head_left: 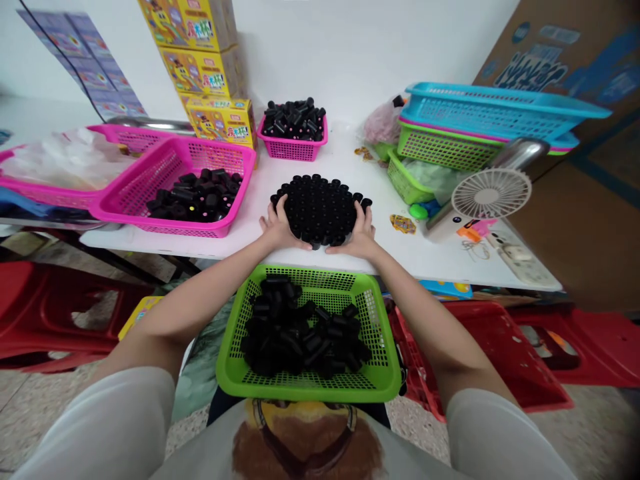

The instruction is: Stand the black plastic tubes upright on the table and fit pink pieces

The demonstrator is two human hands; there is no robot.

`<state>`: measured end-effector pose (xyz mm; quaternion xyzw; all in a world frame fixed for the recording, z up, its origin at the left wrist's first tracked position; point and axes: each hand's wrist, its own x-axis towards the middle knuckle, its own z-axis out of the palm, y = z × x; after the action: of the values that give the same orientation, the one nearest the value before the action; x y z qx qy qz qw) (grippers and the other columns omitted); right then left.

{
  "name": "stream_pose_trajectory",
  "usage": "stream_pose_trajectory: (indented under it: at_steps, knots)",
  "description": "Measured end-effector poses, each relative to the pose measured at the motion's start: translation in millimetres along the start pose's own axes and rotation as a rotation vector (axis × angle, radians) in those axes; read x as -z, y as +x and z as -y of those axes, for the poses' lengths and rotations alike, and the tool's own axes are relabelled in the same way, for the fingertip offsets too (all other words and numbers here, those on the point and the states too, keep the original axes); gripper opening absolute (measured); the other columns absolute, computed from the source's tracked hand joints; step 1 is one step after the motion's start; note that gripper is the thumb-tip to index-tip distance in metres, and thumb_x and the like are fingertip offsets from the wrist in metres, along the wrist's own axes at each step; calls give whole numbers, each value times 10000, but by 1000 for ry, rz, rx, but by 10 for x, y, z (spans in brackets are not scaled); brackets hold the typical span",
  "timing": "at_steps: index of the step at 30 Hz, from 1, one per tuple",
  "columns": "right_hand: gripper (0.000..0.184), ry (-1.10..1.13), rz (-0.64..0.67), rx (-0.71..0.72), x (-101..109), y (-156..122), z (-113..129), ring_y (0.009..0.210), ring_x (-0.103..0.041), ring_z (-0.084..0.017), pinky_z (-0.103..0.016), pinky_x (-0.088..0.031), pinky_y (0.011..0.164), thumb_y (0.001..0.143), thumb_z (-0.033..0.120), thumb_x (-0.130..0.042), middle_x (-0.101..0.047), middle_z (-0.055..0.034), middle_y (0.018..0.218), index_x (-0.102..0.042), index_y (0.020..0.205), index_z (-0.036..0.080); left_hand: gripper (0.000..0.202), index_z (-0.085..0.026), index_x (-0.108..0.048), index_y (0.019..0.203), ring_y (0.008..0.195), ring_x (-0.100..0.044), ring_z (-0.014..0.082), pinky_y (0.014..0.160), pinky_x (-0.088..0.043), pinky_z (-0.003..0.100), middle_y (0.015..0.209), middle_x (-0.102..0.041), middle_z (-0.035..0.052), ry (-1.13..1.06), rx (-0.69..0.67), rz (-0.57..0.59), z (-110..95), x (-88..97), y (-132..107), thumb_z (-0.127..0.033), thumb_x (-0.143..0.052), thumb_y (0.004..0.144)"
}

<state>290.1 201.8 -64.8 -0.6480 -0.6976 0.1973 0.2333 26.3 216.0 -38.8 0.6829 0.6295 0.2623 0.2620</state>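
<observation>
A round cluster of black cylindrical pieces [320, 207] stands packed upright on the white table. My left hand [281, 228] curves around its left side, fingers spread and touching the outer pieces. On the opposite side my right hand [357, 233] cups the edge the same way, thumb toward the front. Neither hand is closed around a single piece. Below the table edge, a green basket [227, 333] sits on my lap with many loose black pieces [300, 333] lying jumbled inside.
Pink baskets [113, 210] stand at left, and a small pink basket [290, 148] of black pieces is at the back. Yellow boxes [220, 123] are stacked behind. At right are blue baskets [490, 107], a small fan [493, 193] and a cardboard box [590, 200]. Red stools [50, 300] flank the table.
</observation>
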Motion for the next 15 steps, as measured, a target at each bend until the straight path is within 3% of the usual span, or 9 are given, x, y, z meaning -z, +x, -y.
stream_pose_trajectory:
  at_steps: [2,6,9,12,15]
  knots:
    - [1784,-17,-6,-37,-24,59,66,1664,115,-514,-752,-63,1299,374,855,-918,282,-223,1757,136,1703,302,1712,-367,-22,1649,1684,22,475,1301,69,728,1781,18,237,-3,10,-6,-16,-27,61,-370,-1069,295]
    - [1740,-28,-36,-51,-33,188,62,1663,112,-517,-766,-62,1287,414,888,-886,261,-238,1760,90,1714,268,1725,-295,-41,1676,1678,38,494,1307,50,741,1787,8,249,19,45,-23,-8,-81,179,-373,-1079,300]
    - [1692,-53,-59,-24,-43,233,-17,1656,138,-528,-807,-47,1261,481,924,-836,261,-227,1763,102,1719,254,1701,-266,-97,1683,1674,59,506,1322,31,734,1802,19,220,-40,-10,-83,65,-142,236,-373,-1089,306]
    - [1652,-74,-54,28,-41,215,-87,1650,141,-543,-829,-51,1250,542,938,-804,239,-202,1773,129,1721,256,1583,-201,-219,1671,1675,92,484,1364,-55,630,1812,6,186,-148,-113,-152,147,-162,228,-548,-1061,376]
    - [1578,-60,-63,100,-7,149,-77,1648,117,-553,-831,-80,1246,604,934,-780,162,-195,1789,95,1731,260,1370,-77,-317,1627,1673,41,446,1351,-111,539,1783,-141,165,-192,-225,-208,154,-109,92,-812,-852,602]
